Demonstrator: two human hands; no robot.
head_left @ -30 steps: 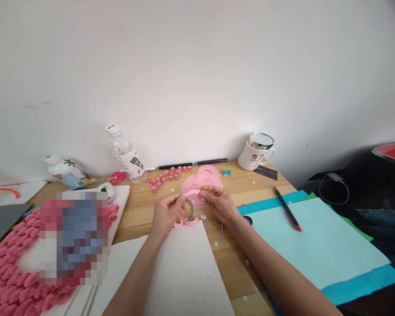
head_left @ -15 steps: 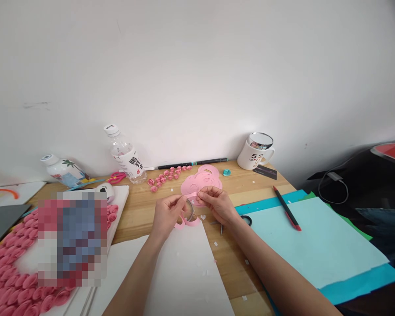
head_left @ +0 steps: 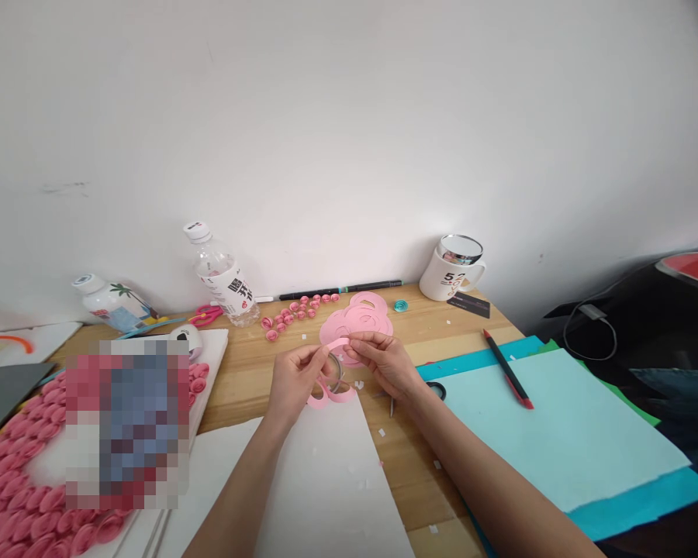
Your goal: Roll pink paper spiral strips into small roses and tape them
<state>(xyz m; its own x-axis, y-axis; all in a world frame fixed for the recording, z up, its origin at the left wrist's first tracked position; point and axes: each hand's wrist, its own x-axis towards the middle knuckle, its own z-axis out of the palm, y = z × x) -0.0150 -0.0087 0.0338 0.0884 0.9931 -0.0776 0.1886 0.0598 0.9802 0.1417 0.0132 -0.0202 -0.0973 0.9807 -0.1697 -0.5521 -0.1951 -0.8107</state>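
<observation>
Both hands pinch one pink paper spiral strip [head_left: 333, 391] above the wooden table [head_left: 250, 364]. My left hand [head_left: 294, 380] holds one end with closed fingers while the loose coils hang below it. My right hand [head_left: 387, 360] pinches the other end just to the right. Behind the hands lie flat pink spiral cut-outs [head_left: 357, 318] and several small rolled pink paper roses [head_left: 294, 311]. A tape roll [head_left: 336, 370] sits partly hidden between the hands.
White sheets [head_left: 331, 480] lie in front, a board covered with pink roses [head_left: 17, 480] at left, light blue paper [head_left: 558, 434] with a red pen [head_left: 507, 377] at right. Two bottles [head_left: 224, 275], pink scissors [head_left: 206, 313], a black marker [head_left: 340, 291] and a white mug [head_left: 450, 271] line the wall.
The hands stay almost in place; the fingers have shifted slightly along the pink strip and the hanging coils have moved a little.
</observation>
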